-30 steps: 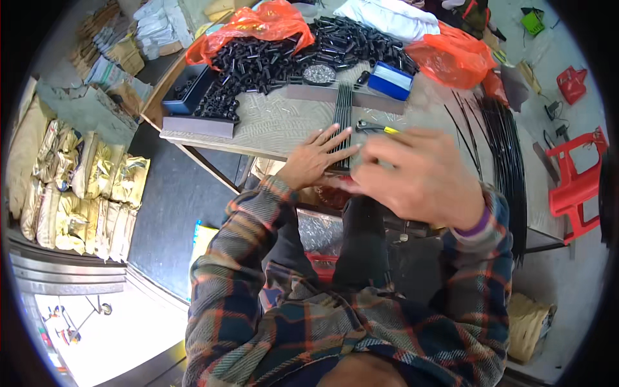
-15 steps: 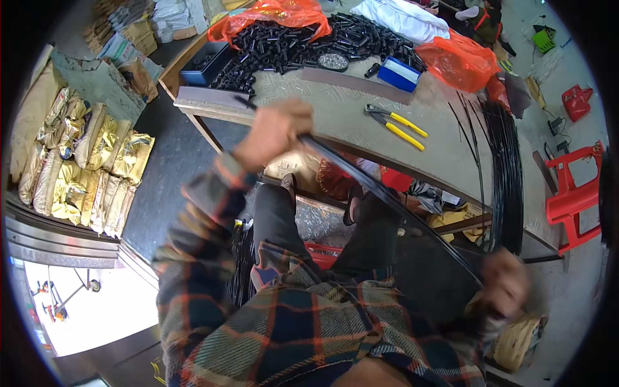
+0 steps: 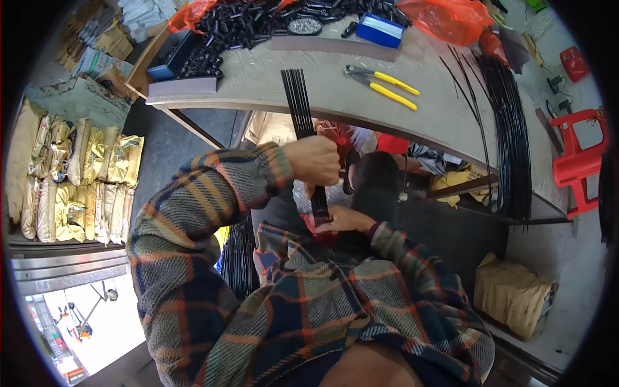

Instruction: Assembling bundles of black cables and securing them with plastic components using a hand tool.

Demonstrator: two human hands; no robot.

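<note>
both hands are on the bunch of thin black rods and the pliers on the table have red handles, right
Not quite: in the head view the pliers on the table have yellow handles, not red. Both hands, left and right, are indeed on the bunch of thin black rods.

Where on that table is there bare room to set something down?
Fairly bare patches lie between the left grey strip and the held rods, and between the yellow-handled pliers and the black rods at right. The back is crowded: black tubes, blue box, orange bags.
</note>
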